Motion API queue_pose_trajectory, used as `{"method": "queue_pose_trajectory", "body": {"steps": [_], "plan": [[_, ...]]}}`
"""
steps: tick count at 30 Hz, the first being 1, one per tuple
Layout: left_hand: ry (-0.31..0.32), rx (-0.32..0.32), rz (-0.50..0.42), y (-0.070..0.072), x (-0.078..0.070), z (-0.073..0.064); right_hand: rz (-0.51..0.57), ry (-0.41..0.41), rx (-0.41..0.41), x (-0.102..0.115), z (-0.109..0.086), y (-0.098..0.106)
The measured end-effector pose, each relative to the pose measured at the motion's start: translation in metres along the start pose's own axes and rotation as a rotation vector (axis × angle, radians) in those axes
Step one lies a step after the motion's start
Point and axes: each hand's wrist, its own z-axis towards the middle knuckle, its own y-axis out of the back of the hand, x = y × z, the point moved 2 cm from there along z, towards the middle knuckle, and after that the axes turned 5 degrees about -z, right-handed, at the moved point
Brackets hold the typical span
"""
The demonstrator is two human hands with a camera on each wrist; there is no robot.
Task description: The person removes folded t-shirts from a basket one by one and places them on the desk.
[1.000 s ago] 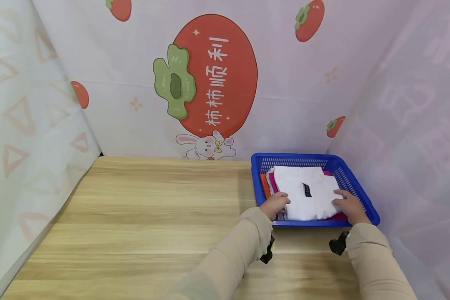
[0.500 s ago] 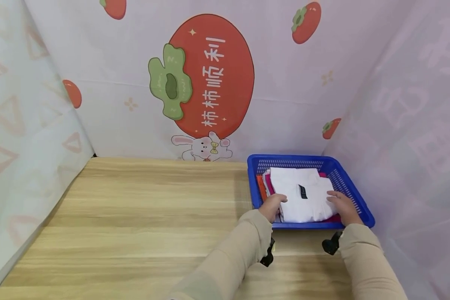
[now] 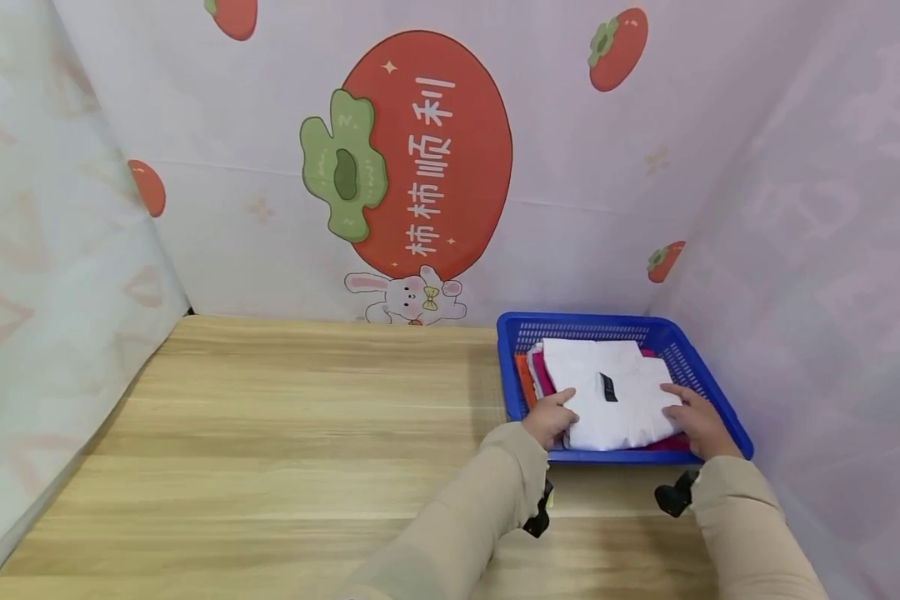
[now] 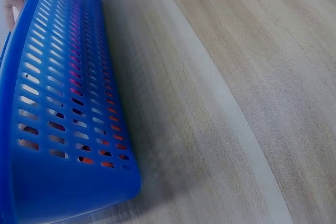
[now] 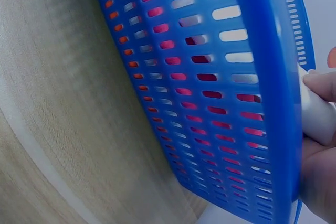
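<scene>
At the blue basket [image 3: 615,457], left hand [image 3: 552,419] is gripping the white garment [image 3: 633,408] at 8 o'clock, right hand [image 3: 702,422] at 4.

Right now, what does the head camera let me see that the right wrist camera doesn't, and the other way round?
Only the head view shows the person's left grip, both beige sleeves, the black label on the white garment, and the printed rabbit on the backdrop.

Only the right wrist view shows the slotted outer face of the near side of the blue basket.

Both show the basket, some of the white garment, the right grip holding it, orange cloth, pink cloth and part of the wooden tabletop.
</scene>
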Motion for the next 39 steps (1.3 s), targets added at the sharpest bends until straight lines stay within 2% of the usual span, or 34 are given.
{"method": "queue_pose_trajectory", "body": {"steps": [4,10,13,17,23,27,39], "plan": [[-0.051,0.003,0.026,0.001,-0.005,-0.005,0.013,0.028,-0.017,0.001,-0.006,0.005],[-0.115,0.012,0.131,0.016,-0.018,-0.004,0.115,0.092,-0.017,0.010,-0.012,-0.001],[-0.136,0.034,0.138,0.022,-0.022,-0.005,0.127,0.107,-0.033,0.015,-0.015,-0.004],[-0.170,0.028,0.136,0.031,-0.030,-0.009,0.128,0.148,-0.046,0.025,-0.021,-0.004],[-0.251,0.010,0.156,0.048,-0.043,-0.020,0.201,0.242,-0.046,0.045,-0.033,-0.005],[-0.288,-0.001,0.129,0.059,-0.045,-0.026,0.255,0.280,-0.044,0.053,-0.040,-0.011],[-0.273,-0.017,0.200,0.079,-0.046,-0.043,0.354,0.329,-0.072,0.064,-0.061,-0.033]]}}
